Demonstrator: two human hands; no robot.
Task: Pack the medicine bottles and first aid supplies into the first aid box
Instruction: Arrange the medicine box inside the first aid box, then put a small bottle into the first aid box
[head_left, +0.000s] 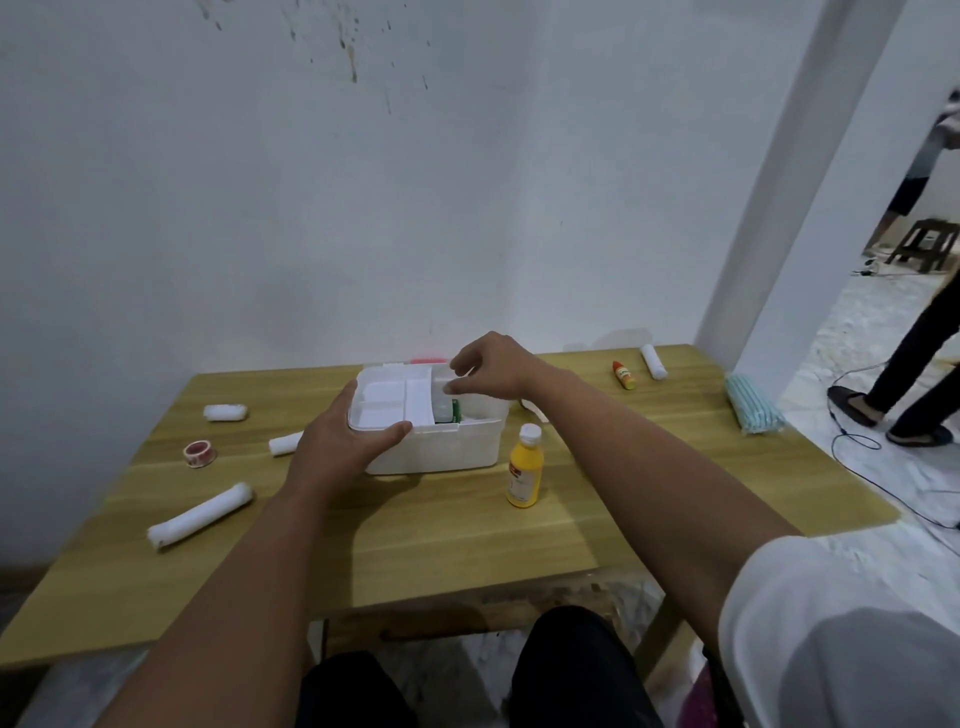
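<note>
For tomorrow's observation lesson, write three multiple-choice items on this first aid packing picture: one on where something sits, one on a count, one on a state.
1. Where does the yellow bottle stand?
A. on the table, right of the white box
B. inside the box
C. on the floor

2. How many white bandage rolls lie on the table left of the box?
A. one
B. three
C. five

3. What is the state of the divided tray?
A. lying upside down
B. on the box's left part, held by the left hand
C. on the floor

Answers: 1 A, it stands upright beside the box; 2 B, rolls at; 3 B, thumb over its near rim.
</note>
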